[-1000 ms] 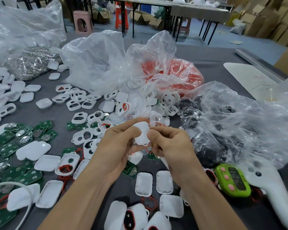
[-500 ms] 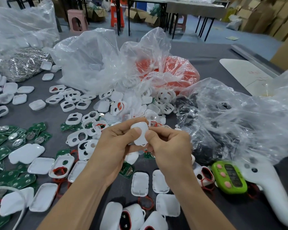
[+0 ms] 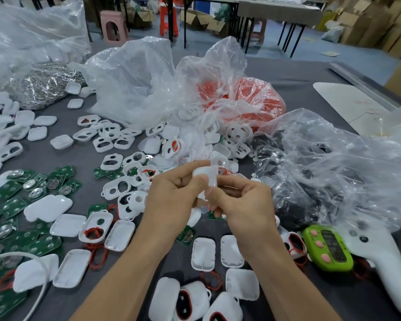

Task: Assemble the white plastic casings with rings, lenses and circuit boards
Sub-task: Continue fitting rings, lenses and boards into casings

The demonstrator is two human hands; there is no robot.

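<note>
Both hands, left hand point(image 3: 171, 195) and right hand point(image 3: 241, 205), are pinching one white casing point(image 3: 205, 179) together; squeezing evenly should seat it.

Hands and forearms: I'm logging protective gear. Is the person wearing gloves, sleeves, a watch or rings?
No. The left hand and right hand are bare, with no gloves or rings visible. Both forearms are uncovered to the frame edge: no sleeves, watch or wristband shows.
</note>
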